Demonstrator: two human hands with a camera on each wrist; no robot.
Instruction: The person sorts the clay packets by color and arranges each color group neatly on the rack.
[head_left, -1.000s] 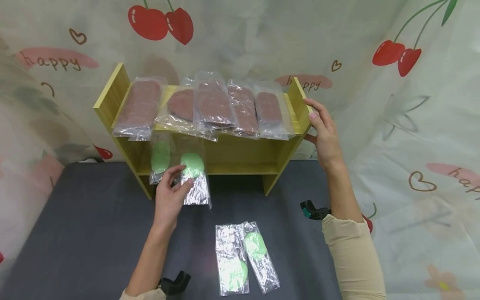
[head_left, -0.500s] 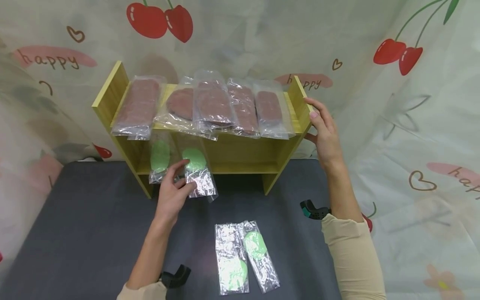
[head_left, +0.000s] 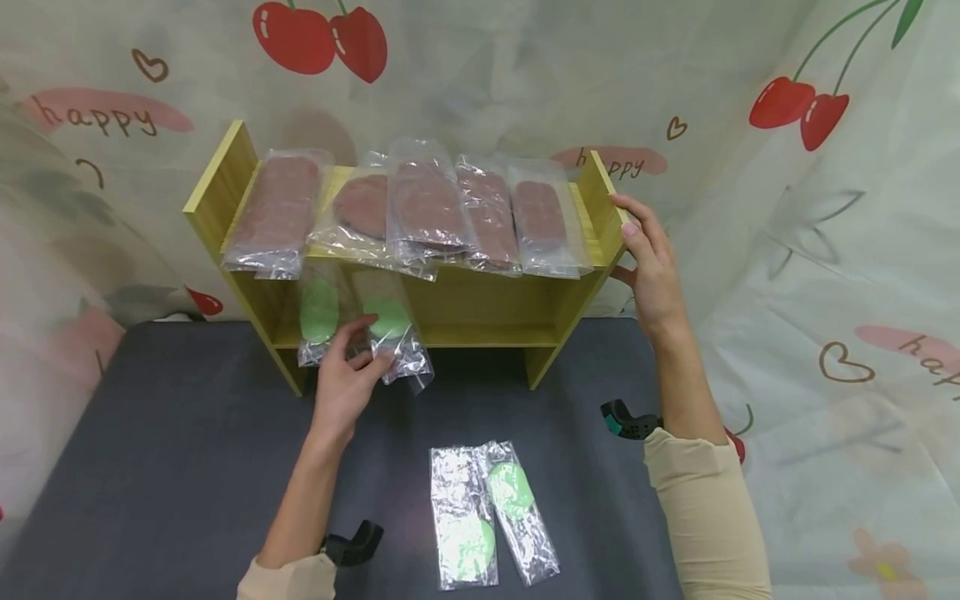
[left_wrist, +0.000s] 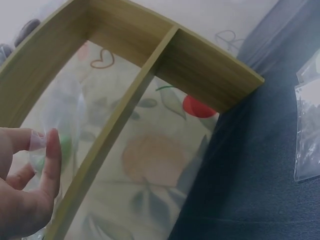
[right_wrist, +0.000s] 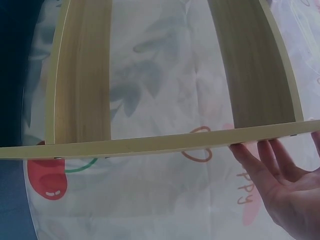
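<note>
My left hand (head_left: 347, 379) pinches a clear packet with a green disc (head_left: 393, 327) at the front of the lower shelf of the yellow wooden rack (head_left: 480, 310). In the left wrist view the fingers (left_wrist: 47, 160) hold that packet's (left_wrist: 62, 142) plastic. Another green-disc packet (head_left: 319, 315) lies on the lower shelf just to its left. My right hand (head_left: 647, 262) rests with straight fingers on the rack's right side panel (head_left: 602, 204); its fingers (right_wrist: 265, 160) touch the panel's edge (right_wrist: 150, 144) in the right wrist view.
Several clear packets of brown discs (head_left: 420, 212) lie across the top shelf and overhang its front. Two green-disc packets (head_left: 487, 517) lie on the dark table (head_left: 172, 450) in front of me. A cherry-print cloth (head_left: 825, 250) hangs behind and to the right.
My left hand has pushed the green-disc packet up and back into the lower shelf; it stood lower and nearer the table edge before. The right hand has stayed on the side panel.
</note>
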